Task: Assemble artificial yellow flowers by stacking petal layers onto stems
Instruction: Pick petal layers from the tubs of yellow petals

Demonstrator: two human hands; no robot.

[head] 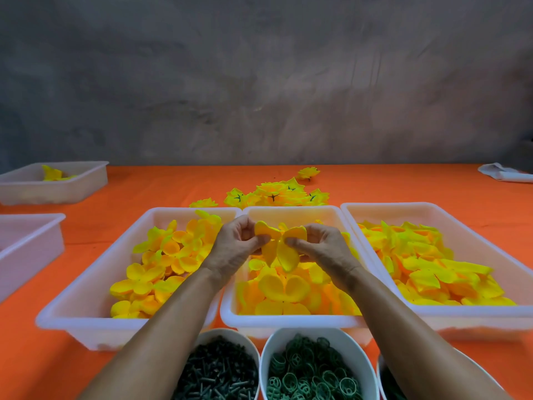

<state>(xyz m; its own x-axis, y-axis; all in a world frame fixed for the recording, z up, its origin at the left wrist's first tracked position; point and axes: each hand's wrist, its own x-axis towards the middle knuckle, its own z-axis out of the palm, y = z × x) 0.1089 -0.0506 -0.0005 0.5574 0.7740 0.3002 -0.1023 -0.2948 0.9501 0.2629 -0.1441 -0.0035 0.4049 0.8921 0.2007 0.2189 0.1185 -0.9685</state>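
Above the middle white tray (291,320), both my hands hold one yellow petal layer (284,249). My left hand (236,245) pinches its left petals, and my right hand (320,246) pinches its right side with thumb and fingers. The layer hangs loose between them with its lower petals drooping. Whether a stem is in it cannot be seen. Beneath it, the middle tray is full of loose yellow petal layers (284,287). A bowl of dark green stems (219,370) stands at the near edge.
Trays of yellow petals stand left (83,319) and right (450,317) of the middle one. A bowl of green rings (314,370) sits near me. Finished flowers (277,194) lie behind the trays on the orange table. Two more white trays (54,180) sit far left.
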